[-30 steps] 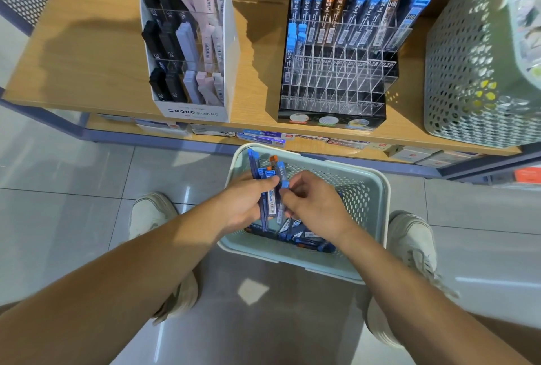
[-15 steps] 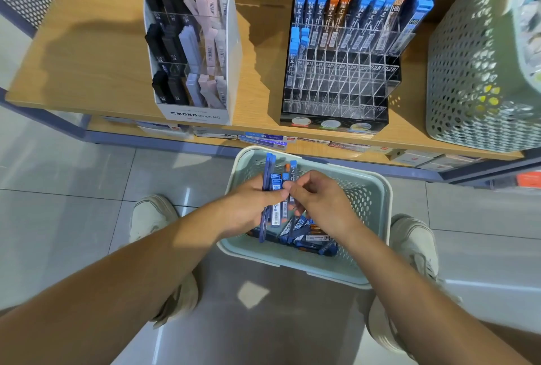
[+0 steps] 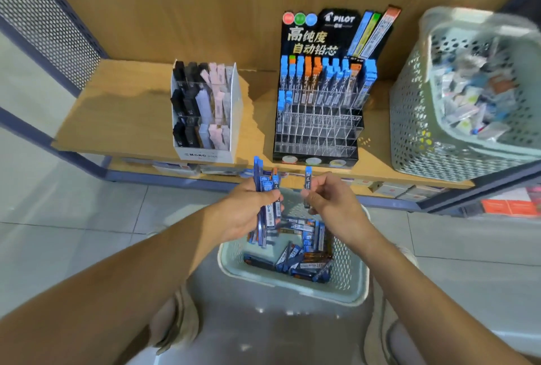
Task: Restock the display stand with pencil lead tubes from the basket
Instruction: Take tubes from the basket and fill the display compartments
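— What are the hands doing?
— Both arms reach out in front, over the basket (image 3: 348, 271) on the floor. The left hand (image 3: 246, 215) has its fingers curled round a bunch of tubes (image 3: 267, 189). The tubes stand up, and their blue tops poke out above the thumb.
— And the other hand?
— The right hand (image 3: 333, 203) pinches a single tube (image 3: 308, 181) between thumb and fingers, blue cap up. The two hands are near each other but do not touch.
— How many tubes are in the bunch?
— Several. They are too blurry to count, but one has an orange top.
— Where are the others?
— A heap of loose tubes (image 3: 304, 259) lies in the basket, too mixed up to count. More stand in the back row of the black display stand (image 3: 317, 130) on the shelf (image 3: 117, 118). A few are in the next row, at its left side.
— What else is there?
— One white box (image 3: 205, 155) of black, grey and pink things is beside the stand. One big basket (image 3: 415, 130) sits on the shelf at the right. Two shoes (image 3: 178, 320) are on the floor.
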